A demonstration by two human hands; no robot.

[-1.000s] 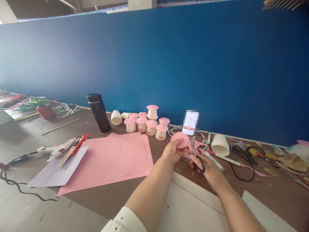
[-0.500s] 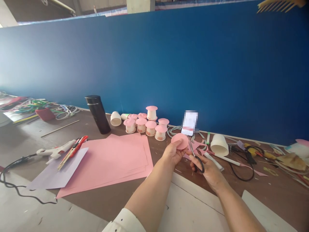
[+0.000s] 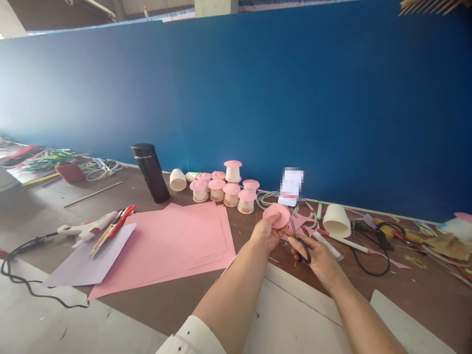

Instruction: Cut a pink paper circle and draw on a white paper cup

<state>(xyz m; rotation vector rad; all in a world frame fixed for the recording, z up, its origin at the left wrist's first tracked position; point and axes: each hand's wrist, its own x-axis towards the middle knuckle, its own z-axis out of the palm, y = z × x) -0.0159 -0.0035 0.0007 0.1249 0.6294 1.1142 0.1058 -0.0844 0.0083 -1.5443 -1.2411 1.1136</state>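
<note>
A pink paper circle is pinched in my left hand, thumb on top. My right hand grips black-handled scissors, whose blades reach up to the right edge of the circle. Below and behind the blades lie pink paper scraps. Just left of my hands stand several small paper cups with pink round tops, one cup raised above the others. Pink paper sheets lie stacked to the left of my forearm.
A black bottle stands at the back left. A glue gun and a red box cutter lie by a lilac sheet. On the right are a white cup, cables and a white tube. A blue panel rises behind.
The whole view has shifted slightly. The scissors' blades look closer together at the circle's edge; both hands keep their holds in nearly the same place.
</note>
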